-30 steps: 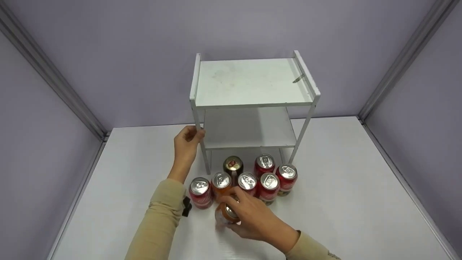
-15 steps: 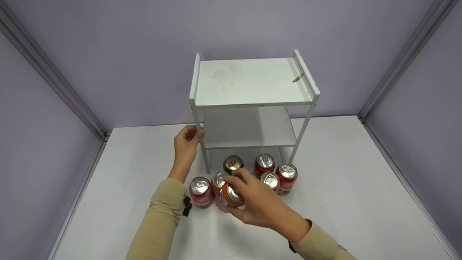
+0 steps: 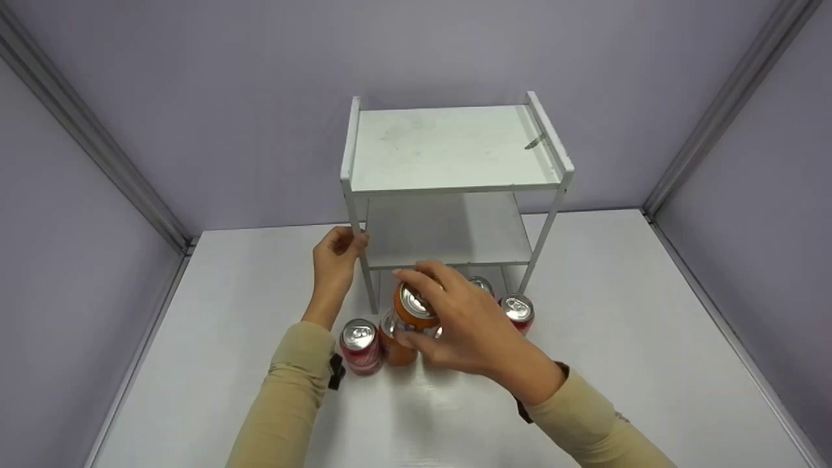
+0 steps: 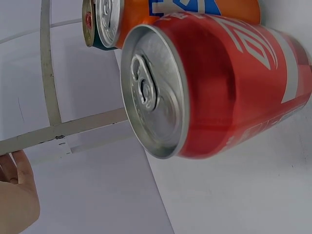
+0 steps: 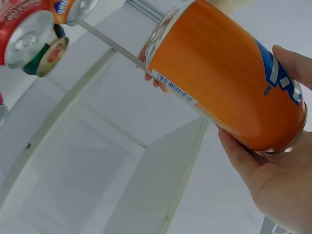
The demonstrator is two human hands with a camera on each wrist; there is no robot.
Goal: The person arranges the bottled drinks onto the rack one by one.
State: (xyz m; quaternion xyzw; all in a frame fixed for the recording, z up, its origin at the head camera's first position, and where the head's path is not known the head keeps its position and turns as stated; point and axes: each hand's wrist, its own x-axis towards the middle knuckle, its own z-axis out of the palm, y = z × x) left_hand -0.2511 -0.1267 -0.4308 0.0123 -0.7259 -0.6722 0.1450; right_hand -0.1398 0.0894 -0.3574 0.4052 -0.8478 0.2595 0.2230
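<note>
The fingers of the right hand [image 3: 465, 322] curve round the held can [image 5: 209, 73], pinching its upper end between the thumb and the fingers opposite. That can is orange, with blue lettering and a barcode. It is raised above the tabletop [image 3: 650, 364], in front of the rack [image 3: 455, 146], its lid showing just below the front edge of the middle shelf [image 3: 448, 227] in the head view.

The fingers of the left hand [image 3: 331, 260] pinch the left post [image 3: 353, 211] beside that shelf; how far they wrap behind it I cannot tell.

Near the right hand, 1 more orange can [image 3: 400, 354] stands upright just beside the left red can [image 3: 362, 354]. On the hand's other side the right red can [image 3: 517, 309] stands near the rack's right post [image 3: 543, 237], with a silver lid [image 3: 481, 285] behind it, that body mostly hidden. The green can [image 5: 51, 57] with a gold lid shows in the wrist views; the right hand hides its place from the head camera.

Farther out, the rack is white, with 2 shelves visible above the cans and a grey mark [image 3: 535, 141] at the top shelf's right. Tan sleeves [image 3: 279, 390] cover the arms. Pale purple walls [image 3: 416, 52] surround the white tabletop, with metal rails [image 3: 734, 104] along the corners.
</note>
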